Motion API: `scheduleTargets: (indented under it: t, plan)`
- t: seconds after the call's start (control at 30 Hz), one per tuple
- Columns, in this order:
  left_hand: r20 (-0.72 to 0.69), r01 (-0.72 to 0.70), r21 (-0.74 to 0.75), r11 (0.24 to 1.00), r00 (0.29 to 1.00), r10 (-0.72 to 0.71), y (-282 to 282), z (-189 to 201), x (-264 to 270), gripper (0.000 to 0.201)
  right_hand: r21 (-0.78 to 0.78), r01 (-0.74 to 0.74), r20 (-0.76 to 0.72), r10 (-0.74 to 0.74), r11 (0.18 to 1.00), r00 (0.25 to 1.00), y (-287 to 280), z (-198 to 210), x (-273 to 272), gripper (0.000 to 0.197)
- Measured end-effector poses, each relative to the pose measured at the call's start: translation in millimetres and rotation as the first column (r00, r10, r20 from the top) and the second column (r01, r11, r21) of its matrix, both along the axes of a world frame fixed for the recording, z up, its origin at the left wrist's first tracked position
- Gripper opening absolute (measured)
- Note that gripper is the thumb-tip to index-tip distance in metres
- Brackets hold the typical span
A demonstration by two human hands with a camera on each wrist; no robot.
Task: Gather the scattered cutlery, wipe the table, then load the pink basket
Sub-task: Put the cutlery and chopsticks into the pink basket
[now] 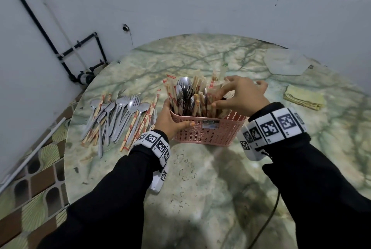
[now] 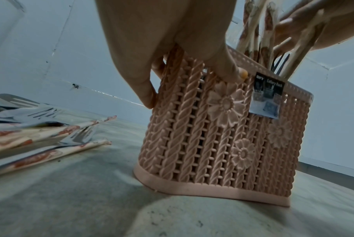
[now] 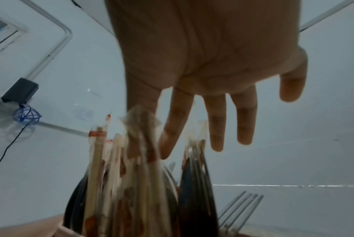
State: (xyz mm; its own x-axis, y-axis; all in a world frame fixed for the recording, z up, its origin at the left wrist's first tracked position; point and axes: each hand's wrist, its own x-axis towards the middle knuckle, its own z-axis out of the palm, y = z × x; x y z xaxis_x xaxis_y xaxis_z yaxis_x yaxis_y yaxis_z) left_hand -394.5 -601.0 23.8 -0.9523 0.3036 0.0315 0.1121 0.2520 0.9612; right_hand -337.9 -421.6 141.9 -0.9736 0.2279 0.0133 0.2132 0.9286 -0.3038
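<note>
The pink basket [image 1: 208, 131] [image 2: 222, 136] stands upright on the round marble table [image 1: 200, 178], packed with wrapped chopsticks [image 1: 200, 100] [image 3: 119, 184], spoons and forks [image 1: 183, 92] [image 3: 238, 206]. My left hand [image 1: 170, 120] [image 2: 172, 48] grips the basket's left corner, thumb on its front wall. My right hand [image 1: 241, 96] [image 3: 208, 96] hovers over the chopstick tops with fingers spread and straight, the fingertips among them. A pile of spoons, forks and wrapped chopsticks [image 1: 118, 118] [image 2: 40, 133] lies on the table left of the basket.
A folded yellow cloth [image 1: 304, 97] lies at the table's right side, with a clear plastic bag [image 1: 287, 61] behind it. White walls close in behind and to the left. Black pipes [image 1: 80, 48] run down the wall. Patterned floor tiles [image 1: 30, 188] show at lower left.
</note>
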Motion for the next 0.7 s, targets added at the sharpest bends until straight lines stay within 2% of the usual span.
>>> scheduleTargets:
  t: [0.07,0.17,0.3,0.33,0.37,0.4,0.47,0.5,0.53,0.6,0.7]
  plan:
    - [-0.005,0.001,-0.008,1.000,1.000,-0.001,0,-1,0,0.084,-0.002,0.036,-0.025,-0.036,0.999,0.999,-1,-1,2,0.017]
    - [-0.005,-0.001,-0.010,1.000,1.000,0.001,0,-2,0,0.084,0.004,0.055,0.029,-0.055,0.998,0.998,-7,-8,-2,0.013]
    - [-0.007,-0.009,-0.018,1.000,1.000,0.009,0,-2,0,0.088,0.055,0.001,0.108,-0.007,0.998,0.994,-9,-4,-2,0.018]
    - [-0.010,-0.008,-0.018,1.000,1.000,0.008,0,-1,0,0.088,0.018,-0.022,0.104,0.020,1.000,0.994,-6,0,1,0.019]
    - [-0.012,-0.008,-0.023,1.000,1.000,0.007,0,-1,0,0.088,-0.094,-0.044,0.074,0.051,0.995,0.996,-2,6,4,0.019]
    - [-0.015,-0.007,-0.029,1.000,1.000,0.007,0,-1,0,0.089,-0.276,-0.069,0.022,0.079,0.959,0.997,3,11,6,0.017]
    - [-0.010,-0.005,-0.031,1.000,1.000,0.004,0,-1,0,0.091,-0.613,-0.133,-0.140,0.059,0.778,0.988,12,18,6,0.011]
    - [-0.003,-0.003,-0.028,1.000,1.000,0.003,0,-1,0,0.091,-0.708,-0.133,-0.199,-0.015,0.694,0.980,17,18,3,0.010]
    - [0.004,-0.001,-0.025,1.000,1.000,0.001,0,-1,-1,0.092,-0.764,-0.109,-0.219,-0.096,0.636,0.971,22,15,-3,0.012]
    - [0.014,0.000,-0.023,1.000,1.000,0.000,0,-2,-2,0.093,-0.797,-0.033,-0.167,-0.167,0.603,0.972,26,4,-14,0.019]
    - [0.020,0.005,-0.017,1.000,1.000,-0.005,0,-3,-3,0.093,-0.768,-0.020,-0.070,-0.053,0.640,0.996,33,-24,-26,0.025]
